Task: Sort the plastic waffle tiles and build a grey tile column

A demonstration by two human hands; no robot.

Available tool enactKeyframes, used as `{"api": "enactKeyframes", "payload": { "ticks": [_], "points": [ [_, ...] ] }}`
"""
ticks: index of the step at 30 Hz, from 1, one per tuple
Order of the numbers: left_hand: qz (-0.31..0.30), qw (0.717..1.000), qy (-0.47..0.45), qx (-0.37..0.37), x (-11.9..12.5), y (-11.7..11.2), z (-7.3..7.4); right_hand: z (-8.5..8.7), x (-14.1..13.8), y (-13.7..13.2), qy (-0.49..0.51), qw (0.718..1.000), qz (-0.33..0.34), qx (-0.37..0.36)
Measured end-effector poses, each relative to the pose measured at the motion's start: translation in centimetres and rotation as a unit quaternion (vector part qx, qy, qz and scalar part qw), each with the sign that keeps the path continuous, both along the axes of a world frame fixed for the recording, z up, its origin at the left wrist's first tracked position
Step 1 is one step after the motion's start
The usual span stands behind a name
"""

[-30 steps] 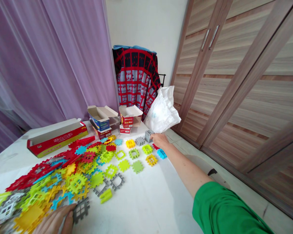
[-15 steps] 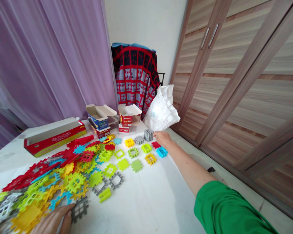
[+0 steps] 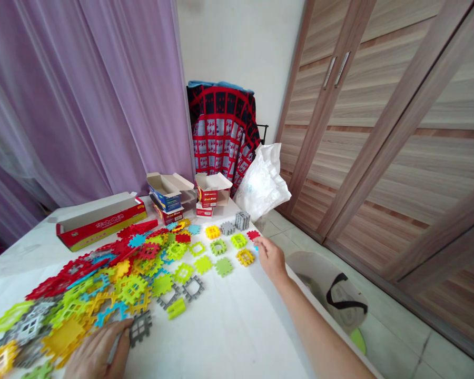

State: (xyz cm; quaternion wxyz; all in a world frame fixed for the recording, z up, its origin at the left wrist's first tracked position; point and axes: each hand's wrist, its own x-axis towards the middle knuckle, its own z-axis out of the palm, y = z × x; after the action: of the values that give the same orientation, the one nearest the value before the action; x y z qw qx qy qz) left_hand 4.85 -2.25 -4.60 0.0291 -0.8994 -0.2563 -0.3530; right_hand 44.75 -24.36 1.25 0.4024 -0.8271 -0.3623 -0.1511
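Mostly, the flat plastic lattice tiles (image 3: 132, 289) lie in a large mixed heap of red, yellow, lime, blue and grey on a white-covered table (image 3: 237, 326), spreading across the view at about eight o'clock. A smaller share is done: roughly a dozen single tiles lie apart in loose rows at six o'clock, and a grey stack of tiles (image 3: 242, 220) stands upright just below the centre. Much of the heap is left unseparated.

The right hand (image 3: 270, 258), at five o'clock, is loosely bunched, just beside a yellow lattice tile (image 3: 245, 257) and a small red tile (image 3: 253, 235). A sliver of blue shows under its fingers, but whether they pinch it is impossible to tell. The left hand (image 3: 95, 352), at half past seven, is half curled at the heap's near edge, just beside a grey lattice tile (image 3: 140, 327); whether it holds anything cannot be seen.

Near nine o'clock, an open long red cardboard box (image 3: 100, 221) and an open blue cardboard box (image 3: 166, 192) sit at the table's far side.
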Motion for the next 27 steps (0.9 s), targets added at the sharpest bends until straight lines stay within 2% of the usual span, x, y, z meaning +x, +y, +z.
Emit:
{"api": "enactKeyframes", "payload": {
  "ticks": [2,6,9,12,14,20,27],
  "points": [
    [-0.009,1.000,-0.006,0.011,0.3,-0.4,0.7,-1.4,-3.0,-0.5,-0.031,0.995,0.060,0.070],
    [-0.013,0.999,-0.026,0.033,0.8,-1.1,1.6,-2.6,-8.8,-0.6,-0.064,0.982,0.145,0.099],
    [0.000,0.998,-0.050,0.024,0.9,-1.8,2.1,-2.9,-12.2,-0.8,-0.069,0.976,0.196,0.067],
    [0.005,0.998,-0.059,0.006,0.9,-2.7,2.6,-3.3,-13.9,-1.1,-0.073,0.970,0.230,0.005],
    [-0.001,0.998,-0.059,-0.008,0.7,-3.5,2.9,-3.8,-14.0,-1.2,-0.051,0.976,0.213,-0.013],
    [-0.028,0.998,-0.048,-0.026,0.0,-5.6,3.0,-5.1,-13.0,-1.7,0.051,0.993,0.108,-0.004],
    [-0.018,0.998,-0.044,-0.042,-1.0,-6.2,1.8,-5.2,-13.7,-2.3,0.047,0.994,0.080,-0.060]
  ]
}}
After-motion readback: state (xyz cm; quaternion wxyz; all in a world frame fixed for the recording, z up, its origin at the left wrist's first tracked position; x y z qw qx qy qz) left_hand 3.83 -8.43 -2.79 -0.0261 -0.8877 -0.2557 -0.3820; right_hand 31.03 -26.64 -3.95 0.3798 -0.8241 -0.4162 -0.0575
